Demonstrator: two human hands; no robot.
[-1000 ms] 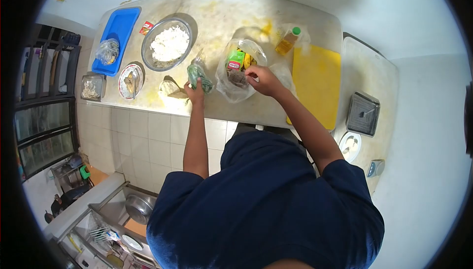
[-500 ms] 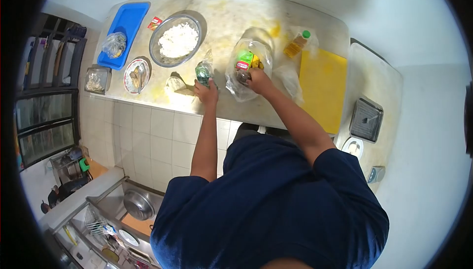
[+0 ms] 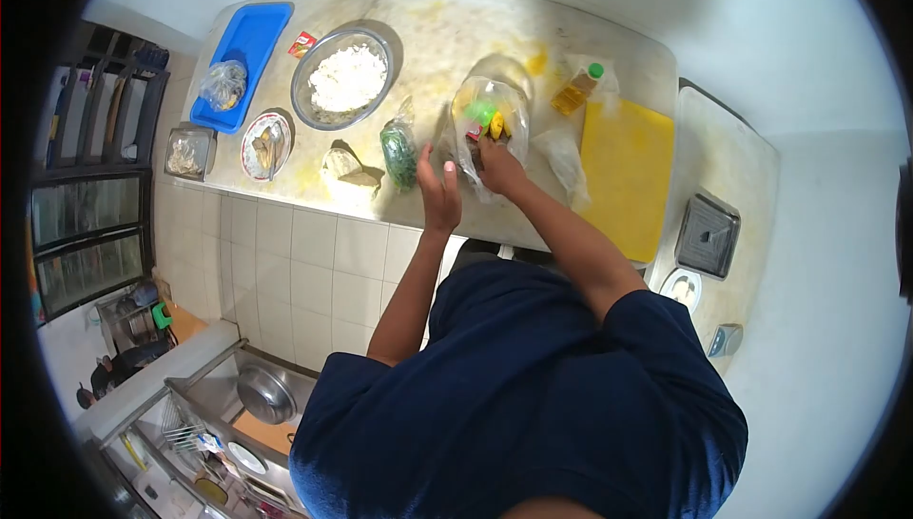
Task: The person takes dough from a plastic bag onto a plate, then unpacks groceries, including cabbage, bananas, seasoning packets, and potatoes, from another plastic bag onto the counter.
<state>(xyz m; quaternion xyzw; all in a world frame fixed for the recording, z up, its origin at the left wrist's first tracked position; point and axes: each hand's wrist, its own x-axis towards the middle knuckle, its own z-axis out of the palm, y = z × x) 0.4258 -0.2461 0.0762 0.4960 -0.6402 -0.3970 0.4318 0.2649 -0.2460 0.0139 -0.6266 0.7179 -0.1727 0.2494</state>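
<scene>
1 hand in the clear bag, 1 spread beside it.
From here I see the right hand (image 3: 500, 172) reaching into the clear plastic bag (image 3: 464, 129) among yellow and green packs (image 3: 496, 123); I can't tell what its fingertips pinch. The left hand (image 3: 440, 197), fingers parted and holding nothing, is at the bag's near side, perhaps to steady it. The wrapped greens (image 3: 399, 156) lie just left, likely within easy reach. The round bowl (image 3: 303, 100) keeps white crumbly food (image 3: 348, 78) together; the blue tray (image 3: 262, 29) bears 1 filled bag (image 3: 223, 85).
</scene>
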